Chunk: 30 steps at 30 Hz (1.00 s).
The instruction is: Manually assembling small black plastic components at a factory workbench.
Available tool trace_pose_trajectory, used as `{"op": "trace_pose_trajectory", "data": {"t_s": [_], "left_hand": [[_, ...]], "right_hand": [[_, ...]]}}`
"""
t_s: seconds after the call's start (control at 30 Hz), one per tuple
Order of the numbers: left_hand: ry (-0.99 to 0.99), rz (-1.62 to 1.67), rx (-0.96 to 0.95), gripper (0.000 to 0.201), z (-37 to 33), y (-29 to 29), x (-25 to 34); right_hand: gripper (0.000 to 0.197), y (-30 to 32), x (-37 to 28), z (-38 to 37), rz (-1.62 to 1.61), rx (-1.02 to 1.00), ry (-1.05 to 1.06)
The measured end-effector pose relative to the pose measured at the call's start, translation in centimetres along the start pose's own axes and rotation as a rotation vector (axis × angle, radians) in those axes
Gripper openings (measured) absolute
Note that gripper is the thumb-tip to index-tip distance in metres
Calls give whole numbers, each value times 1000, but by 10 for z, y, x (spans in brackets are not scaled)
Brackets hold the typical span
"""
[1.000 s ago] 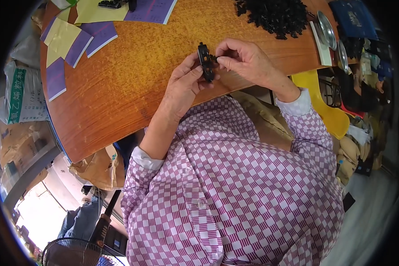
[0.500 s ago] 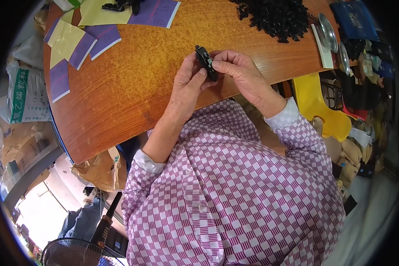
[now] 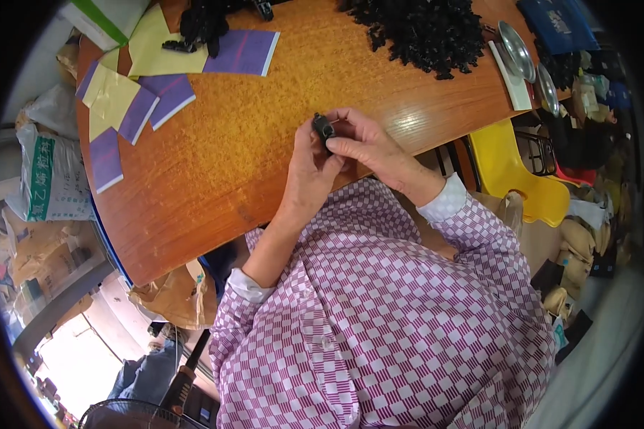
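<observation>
A small black plastic part [image 3: 323,127] is held up between my two hands near the front edge of the wooden table [image 3: 215,157]. My left hand [image 3: 308,171] closes on it from the left and below. From the right, my right hand [image 3: 368,146] grips it, thumb pressed near its lower end and fingers curled behind. Much of the part is hidden by the fingers, so its exact kind cannot be made out.
A large heap of black parts [image 3: 426,32] lies at the far right, near two metal dishes [image 3: 516,51] and a white strip [image 3: 509,77]. Purple and yellow paper sheets [image 3: 240,51] and a smaller black pile [image 3: 202,27] occupy the far left. A yellow chair [image 3: 504,157] stands at the right.
The black part has turned and now looks shorter, with less of it showing. My right fingers have shifted around it. The whole view has moved, so hands and table sit lower in the picture.
</observation>
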State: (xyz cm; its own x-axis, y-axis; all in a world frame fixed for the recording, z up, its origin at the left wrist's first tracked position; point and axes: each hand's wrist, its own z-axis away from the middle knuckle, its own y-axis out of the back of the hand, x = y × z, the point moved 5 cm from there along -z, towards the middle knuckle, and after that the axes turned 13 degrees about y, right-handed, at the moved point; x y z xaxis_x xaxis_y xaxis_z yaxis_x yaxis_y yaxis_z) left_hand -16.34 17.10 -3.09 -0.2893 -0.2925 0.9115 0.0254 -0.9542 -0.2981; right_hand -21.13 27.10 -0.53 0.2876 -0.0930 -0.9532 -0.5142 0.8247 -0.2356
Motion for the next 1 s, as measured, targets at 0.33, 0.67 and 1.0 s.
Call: {"op": "trace_pose_trajectory", "data": {"t_s": [0.33,0.67,1.0], "left_hand": [[-6,74,-89,66,-4,-10,24],[-27,-300,-68,46,-47,2,42],[-339,-1029,600,20,-169,141,173]], "right_hand": [[25,1,-16,-3,-26,-10,66],[22,30,-49,-29,180,-87,150],[16,105,-95,-98,1751,207,619]]}}
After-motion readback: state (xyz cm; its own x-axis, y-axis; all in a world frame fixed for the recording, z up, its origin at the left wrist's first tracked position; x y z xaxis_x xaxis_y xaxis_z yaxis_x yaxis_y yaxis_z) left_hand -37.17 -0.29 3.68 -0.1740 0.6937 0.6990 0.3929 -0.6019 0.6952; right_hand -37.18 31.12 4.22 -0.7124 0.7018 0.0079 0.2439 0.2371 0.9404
